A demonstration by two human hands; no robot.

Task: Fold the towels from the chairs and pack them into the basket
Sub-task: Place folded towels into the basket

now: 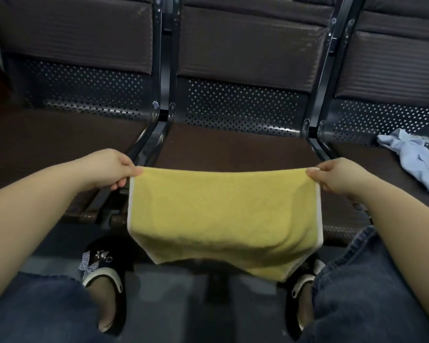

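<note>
Yellow towel (pixel 223 214) hangs pinched at its top corners between both hands' fingers (pixel 131 170).

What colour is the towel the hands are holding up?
The towel is yellow with a thin white edge, seen best in the head view.

The scene is dim and the colours look muted. Weak light falls from above and makes small glints on the perforated metal backs (pixel 84 92) and the dark frame bars (pixel 162 70). The floor (pixel 171 300) is in shadow. The wide lens bends straight lines near the edges. The whole picture is slightly soft.
</note>
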